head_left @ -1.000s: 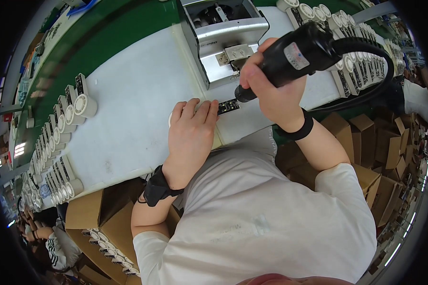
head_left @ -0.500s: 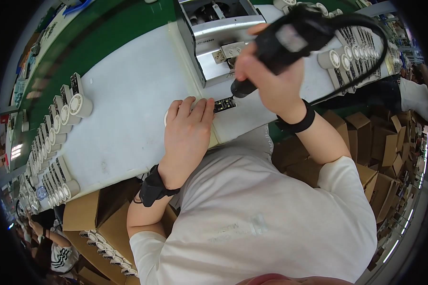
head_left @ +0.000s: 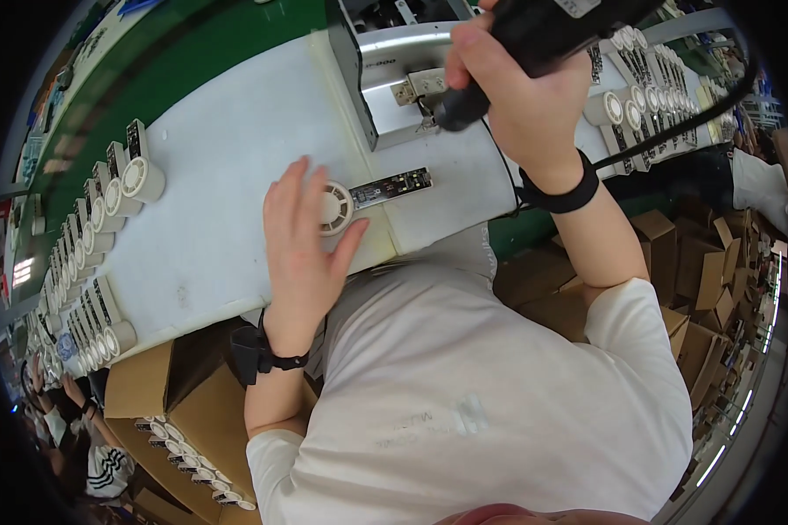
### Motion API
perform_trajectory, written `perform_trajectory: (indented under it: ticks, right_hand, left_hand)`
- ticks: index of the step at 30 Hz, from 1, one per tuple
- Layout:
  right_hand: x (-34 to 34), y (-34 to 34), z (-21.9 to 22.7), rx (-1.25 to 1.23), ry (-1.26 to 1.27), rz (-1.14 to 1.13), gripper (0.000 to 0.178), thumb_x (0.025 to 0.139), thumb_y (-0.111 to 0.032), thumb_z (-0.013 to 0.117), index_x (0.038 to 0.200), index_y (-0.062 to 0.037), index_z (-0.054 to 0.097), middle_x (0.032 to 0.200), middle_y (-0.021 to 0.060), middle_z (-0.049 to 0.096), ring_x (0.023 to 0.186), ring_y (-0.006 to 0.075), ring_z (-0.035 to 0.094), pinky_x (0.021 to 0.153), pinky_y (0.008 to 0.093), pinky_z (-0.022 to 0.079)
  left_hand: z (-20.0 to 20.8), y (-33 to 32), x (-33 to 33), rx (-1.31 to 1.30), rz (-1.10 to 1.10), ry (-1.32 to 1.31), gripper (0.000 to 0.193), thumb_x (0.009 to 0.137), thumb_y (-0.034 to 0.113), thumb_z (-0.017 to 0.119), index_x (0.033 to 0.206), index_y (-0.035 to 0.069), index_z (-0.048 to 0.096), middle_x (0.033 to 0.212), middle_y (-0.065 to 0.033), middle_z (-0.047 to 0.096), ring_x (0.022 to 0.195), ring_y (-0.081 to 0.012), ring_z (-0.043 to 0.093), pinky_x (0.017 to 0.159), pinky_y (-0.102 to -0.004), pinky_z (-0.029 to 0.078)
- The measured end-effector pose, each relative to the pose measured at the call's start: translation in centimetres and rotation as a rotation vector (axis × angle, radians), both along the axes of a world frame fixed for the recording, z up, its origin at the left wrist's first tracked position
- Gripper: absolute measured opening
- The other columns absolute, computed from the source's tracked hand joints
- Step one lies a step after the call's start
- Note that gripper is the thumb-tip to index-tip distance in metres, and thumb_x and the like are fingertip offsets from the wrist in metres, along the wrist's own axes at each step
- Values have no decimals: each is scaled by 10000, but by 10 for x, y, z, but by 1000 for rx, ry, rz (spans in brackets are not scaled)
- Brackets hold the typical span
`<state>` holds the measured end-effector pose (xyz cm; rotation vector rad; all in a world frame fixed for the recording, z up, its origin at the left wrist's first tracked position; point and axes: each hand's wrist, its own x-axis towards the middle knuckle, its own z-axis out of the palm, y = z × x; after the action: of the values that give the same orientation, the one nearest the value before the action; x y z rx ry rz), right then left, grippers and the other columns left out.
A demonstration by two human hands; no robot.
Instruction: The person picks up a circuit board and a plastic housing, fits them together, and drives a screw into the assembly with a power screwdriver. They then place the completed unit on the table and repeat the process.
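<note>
A white handheld-fan-like unit lies on the white worktop; its round grilled head [head_left: 335, 210] is at the left, and a narrow black circuit board [head_left: 392, 187] runs along its handle to the right. My left hand [head_left: 299, 241] is beside the round head, its fingers stretched and thumb apart, slightly blurred; whether it touches the unit I cannot tell. My right hand [head_left: 538, 109] is wrapped round a black corded electric screwdriver [head_left: 534, 35]. The tool's nose points down-left, above and right of the board, at the front of a metal box-shaped machine [head_left: 407, 54].
A row of similar white units [head_left: 109, 212] lines the worktop's left side, and more units [head_left: 639, 105] stand at the far right. The screwdriver's black cable [head_left: 674, 136] loops at the right. Open cardboard boxes [head_left: 206, 394] stand below the near edge, left and right.
My right hand has lifted the screwdriver up and away from the board, toward the machine. My left hand has slid left off the unit and opened, uncovering its round head.
</note>
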<state>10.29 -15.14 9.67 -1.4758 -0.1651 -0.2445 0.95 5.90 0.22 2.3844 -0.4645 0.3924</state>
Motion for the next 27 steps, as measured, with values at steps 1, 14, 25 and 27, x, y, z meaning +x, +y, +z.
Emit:
perform_trajectory:
  ticks: [1,14,25,27]
  right_hand:
    - [-2,-6,-4,-1,3,0,373,846,85,632,1165,10,454,735,53,584,582,131,567,540,274,468]
    - [-42,-23,-46,36,-200,100,330,939,16,538,1244,10,410,759,82,555,619,174,533,624,382,506]
    - [-42,-21,-50,-33,-200,125,342,918,37,523,1243,3,419,763,86,554,618,177,531,627,390,512]
    - [-41,-21,-45,-33,-211,125,349,914,38,521,1244,1,416,764,89,554,616,180,531,625,392,513]
  left_hand:
    - [-6,3,-3,-174,56,33,707,779,105,801,1389,2,458,1362,-199,530,1245,-317,537,1059,-443,416]
    - [-40,5,-11,-417,87,259,721,792,31,794,1405,-13,418,1338,-200,553,1170,-314,608,962,-370,508]
    - [-40,4,-12,-425,115,281,708,795,34,793,1397,-20,425,1287,-198,580,1156,-301,614,953,-372,516]
    - [-39,4,-11,-423,119,285,706,795,34,793,1396,-20,426,1283,-198,581,1154,-301,614,952,-372,516]
